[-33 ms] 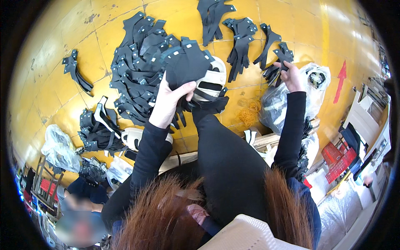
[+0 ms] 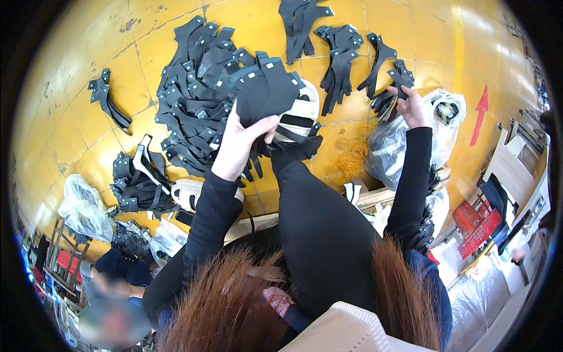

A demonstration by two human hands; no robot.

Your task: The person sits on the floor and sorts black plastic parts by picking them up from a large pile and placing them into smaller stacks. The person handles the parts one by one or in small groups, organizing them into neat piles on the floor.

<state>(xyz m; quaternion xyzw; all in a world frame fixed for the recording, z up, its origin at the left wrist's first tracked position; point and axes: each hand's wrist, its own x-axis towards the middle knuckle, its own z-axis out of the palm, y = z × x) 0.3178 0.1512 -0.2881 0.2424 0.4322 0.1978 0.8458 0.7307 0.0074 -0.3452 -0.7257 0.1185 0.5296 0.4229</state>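
Note:
My left hand (image 2: 239, 138) is closed on a fanned stack of black fabric pieces (image 2: 264, 94), thumb on top, raised over the floor beside my foot. The pieces have short tabs with small white marks along their far ends. Out to the right, my right hand (image 2: 415, 111) has its fingers around a black strap piece (image 2: 402, 75) in a small bundle on the floor. A white sandal (image 2: 305, 110) is on my foot, partly covered by the stack. Left of the held stack spreads a large heap of similar black pieces (image 2: 187, 97).
Smaller bundles (image 2: 337, 67) lie at the far right, one small bundle (image 2: 105, 102) at the left. A clear plastic bag (image 2: 387, 155) stands below my right hand, near orange rubber bands (image 2: 352, 157). Another bag (image 2: 85, 205) and a person (image 2: 120, 270) are at lower left. A red basket (image 2: 481, 234) is at right.

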